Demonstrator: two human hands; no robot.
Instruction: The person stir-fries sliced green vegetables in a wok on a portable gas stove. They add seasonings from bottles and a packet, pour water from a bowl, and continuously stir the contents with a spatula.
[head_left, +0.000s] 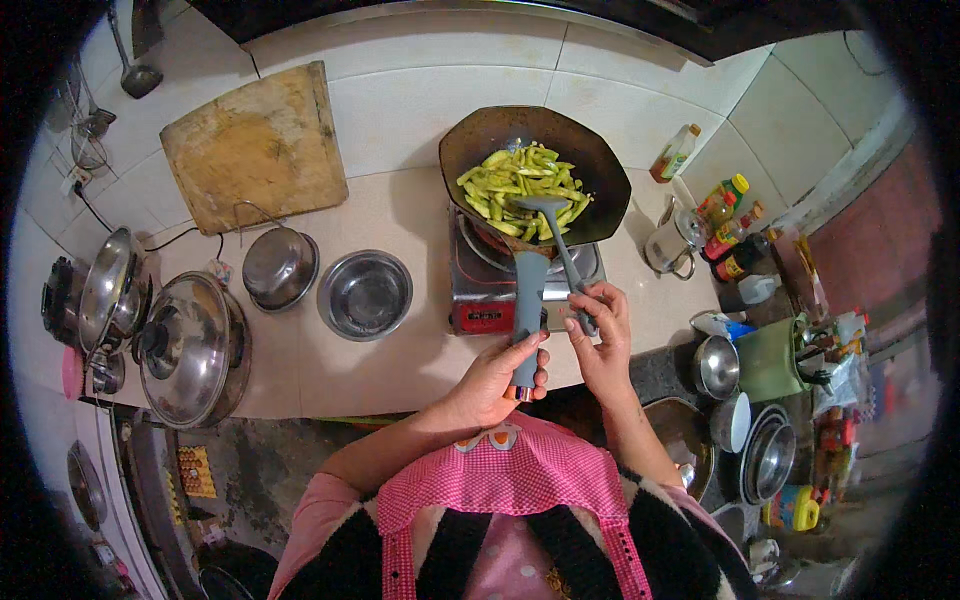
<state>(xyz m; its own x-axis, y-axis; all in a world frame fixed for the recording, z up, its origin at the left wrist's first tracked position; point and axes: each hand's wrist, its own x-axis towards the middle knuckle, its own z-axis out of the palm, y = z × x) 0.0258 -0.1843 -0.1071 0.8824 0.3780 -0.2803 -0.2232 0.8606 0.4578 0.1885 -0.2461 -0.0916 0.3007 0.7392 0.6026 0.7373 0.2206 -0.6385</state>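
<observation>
My left hand (495, 375) grips the grey handle (531, 292) of a dark, many-sided wok (609, 176). The wok is tilted over a portable gas stove (480, 289) with a red front panel. Green vegetable strips (517, 180), cut into short batons, lie heaped in it. In my right hand (604, 337) is a grey spatula (562, 247). Its blade rests on the near side of the heap, and its shaft slants back to my fingers, right of the wok handle.
Left on the counter stand a metal bowl (365, 295), an upturned metal basin (279, 268) and a lidded pot (187, 349). A wooden cutting board (255, 146) leans on the tiled wall. A metal pot (671, 240) and several sauce bottles (727, 232) stand at the right.
</observation>
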